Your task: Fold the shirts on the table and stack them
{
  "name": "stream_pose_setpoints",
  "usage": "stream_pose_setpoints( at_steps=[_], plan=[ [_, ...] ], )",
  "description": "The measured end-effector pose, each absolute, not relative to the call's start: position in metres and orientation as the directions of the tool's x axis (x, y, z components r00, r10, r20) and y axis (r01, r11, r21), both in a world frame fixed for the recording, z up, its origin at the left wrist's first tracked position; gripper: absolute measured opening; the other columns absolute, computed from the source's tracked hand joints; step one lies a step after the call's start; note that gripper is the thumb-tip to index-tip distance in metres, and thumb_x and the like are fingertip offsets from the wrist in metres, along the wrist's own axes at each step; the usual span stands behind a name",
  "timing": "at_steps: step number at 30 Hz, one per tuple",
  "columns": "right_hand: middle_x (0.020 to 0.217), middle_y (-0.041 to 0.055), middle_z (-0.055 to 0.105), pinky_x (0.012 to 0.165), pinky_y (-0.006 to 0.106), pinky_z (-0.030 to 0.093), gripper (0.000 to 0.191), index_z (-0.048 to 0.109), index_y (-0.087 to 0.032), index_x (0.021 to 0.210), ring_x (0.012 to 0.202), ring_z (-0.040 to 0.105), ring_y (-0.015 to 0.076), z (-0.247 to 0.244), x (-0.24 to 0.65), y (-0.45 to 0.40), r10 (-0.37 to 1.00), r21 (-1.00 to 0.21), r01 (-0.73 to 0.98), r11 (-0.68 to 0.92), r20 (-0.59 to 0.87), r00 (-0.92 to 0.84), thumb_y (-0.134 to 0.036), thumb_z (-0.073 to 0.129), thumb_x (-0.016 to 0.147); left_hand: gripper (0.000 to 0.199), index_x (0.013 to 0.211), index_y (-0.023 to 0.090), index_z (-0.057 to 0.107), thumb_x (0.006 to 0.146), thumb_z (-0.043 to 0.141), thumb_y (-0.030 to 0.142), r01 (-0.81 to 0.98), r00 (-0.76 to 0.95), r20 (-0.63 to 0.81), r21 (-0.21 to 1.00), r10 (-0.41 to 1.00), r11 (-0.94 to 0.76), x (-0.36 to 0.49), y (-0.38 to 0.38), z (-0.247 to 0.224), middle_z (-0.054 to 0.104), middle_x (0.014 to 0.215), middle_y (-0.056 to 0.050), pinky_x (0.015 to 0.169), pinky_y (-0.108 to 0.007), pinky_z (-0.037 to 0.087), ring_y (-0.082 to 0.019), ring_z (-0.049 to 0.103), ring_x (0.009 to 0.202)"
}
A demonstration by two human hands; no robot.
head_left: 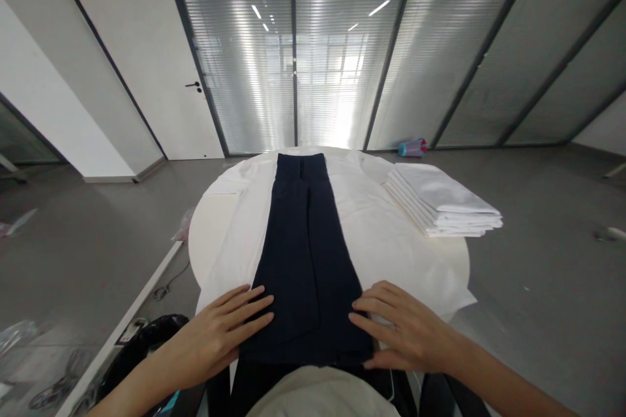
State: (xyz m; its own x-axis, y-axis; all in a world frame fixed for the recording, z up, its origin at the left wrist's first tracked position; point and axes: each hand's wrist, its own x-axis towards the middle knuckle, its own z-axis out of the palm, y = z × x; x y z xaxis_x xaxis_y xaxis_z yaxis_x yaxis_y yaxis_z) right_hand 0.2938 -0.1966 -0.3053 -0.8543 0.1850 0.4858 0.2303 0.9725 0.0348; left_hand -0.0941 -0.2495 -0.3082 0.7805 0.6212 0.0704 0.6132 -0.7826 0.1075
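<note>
A dark navy garment point(303, 254), narrow at its far end and wider near me, lies lengthwise on a white cloth sheet point(376, 221). The frames do not settle whether it is a skirt or trousers. A fold edge runs down its middle, and its far band has a small slit. At the near left edge my left hand point(227, 326) rests flat, fingers stretched onto the fabric. My right hand point(401, 326) lies at the near right edge, fingertips on the fabric and thumb apart from them, closer to me.
Under the sheet stands a round white table point(205, 228). A stack of folded white cloths point(445, 202) sits at its right edge. On the floor, a black-lined bin point(147, 345) is at my left and a blue and red packet point(412, 148) lies by the glass wall.
</note>
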Motion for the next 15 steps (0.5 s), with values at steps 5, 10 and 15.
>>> stream_pose_setpoints(
  at_steps=[5,10,15],
  plan=[
    [0.114,0.0178,0.063,0.089,0.046,0.048,0.068,0.055,-0.010,0.134,0.106,0.058,0.0279,-0.313,0.292,-0.196,0.164,0.039,0.200,0.979,0.437,-0.885,-0.059,0.065,0.087,0.065,0.153,0.028,0.038,0.092,0.053,0.013,0.597,0.779,0.109,0.174,0.618,-0.783,-0.096,-0.251,-0.302,0.045,0.155,-0.004,0.120,-0.052,0.032,-0.026,0.035,0.147],
    [0.117,0.0169,0.062,0.090,0.047,0.046,0.059,0.054,-0.012,0.135,0.109,0.055,0.0282,-0.309,0.282,-0.203,0.209,-0.020,0.225,0.974,0.458,-0.864,-0.046,0.066,0.088,0.049,0.150,0.025,0.041,0.102,0.041,0.021,0.616,0.699,0.270,0.244,0.662,-0.749,-0.093,-0.246,-0.292,0.055,0.147,-0.006,0.118,-0.045,0.037,-0.020,0.046,0.140],
    [0.115,0.0160,0.063,0.089,0.046,0.046,0.054,0.054,-0.012,0.134,0.108,0.056,0.0279,-0.308,0.282,-0.196,0.180,0.046,0.235,0.971,0.505,-0.844,-0.031,0.061,0.083,0.044,0.146,0.026,0.048,0.103,0.039,0.023,0.591,0.664,0.370,0.274,0.650,-0.759,-0.086,-0.238,-0.281,0.062,0.139,-0.005,0.116,-0.041,0.040,-0.019,0.056,0.131]
  ],
)
